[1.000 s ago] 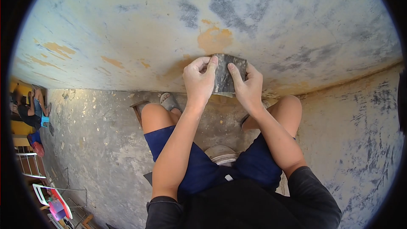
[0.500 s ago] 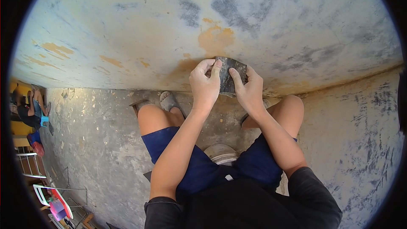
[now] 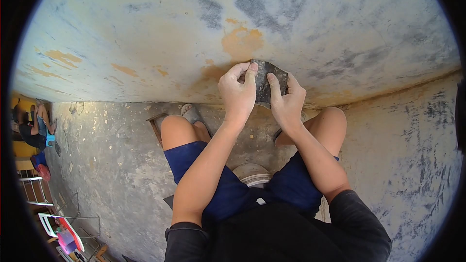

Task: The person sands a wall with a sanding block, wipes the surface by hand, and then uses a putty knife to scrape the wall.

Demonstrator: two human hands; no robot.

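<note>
Sandpaper sheet (image 3: 268,83) is pressed flat against the wall (image 3: 145,43), low down, just under the orange patch (image 3: 241,41) where the paint's gone. Compared with a second ago it has crept a bit up and to the right and tilted slightly, so my read is it's mid-stroke, rubbing that bare spot wider.

Left hand (image 3: 238,94) pinches the sheet's left edge, thumb and forefinger closed on it. Right hand (image 3: 286,99) has fingers pressed together on the face of the sheet, holding the right side down.

The sheet looks dark grey, scuffed and a little curled, roughly rectangular. Wall is chalky pale blue with grey smears and orange flakes, curving in the lens. Floor (image 3: 111,165) is rough, speckled concrete. A pale round stool (image 3: 250,172) sits under the person, between blue shorts (image 3: 194,165). Far left, another person (image 3: 31,131) sits well apart.
</note>
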